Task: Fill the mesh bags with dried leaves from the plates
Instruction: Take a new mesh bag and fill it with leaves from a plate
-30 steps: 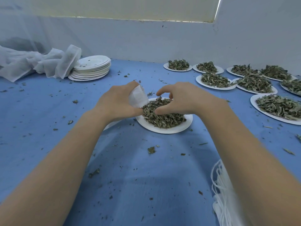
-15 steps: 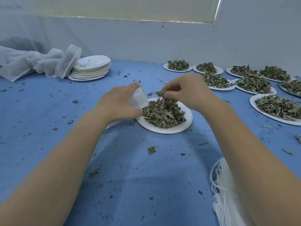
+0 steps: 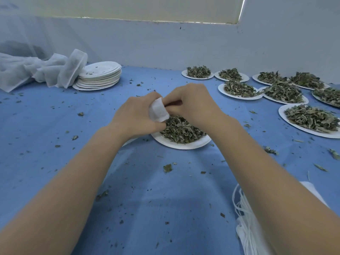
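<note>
My left hand [image 3: 137, 115] grips a small white mesh bag [image 3: 158, 110] just above the left rim of a white paper plate [image 3: 185, 144] heaped with dried green leaves [image 3: 181, 129]. My right hand [image 3: 193, 102] is curled at the bag's mouth, its fingertips pressed against the bag and my left fingers. Whatever it pinches is hidden between the two hands. Both hands hover over the far left part of the plate.
Several more plates of dried leaves [image 3: 311, 119] lie at the right and far right. A stack of bare paper plates [image 3: 100, 76] and crumpled white mesh [image 3: 42, 70] sit at the far left. A bundle of white strings and bags [image 3: 244, 216] lies near right. Leaf crumbs dot the blue cloth.
My right hand lifted off the leaf pile with a pinch of leaves and moved left to the mouth of the bag. My left hand stayed in place with the bag.
</note>
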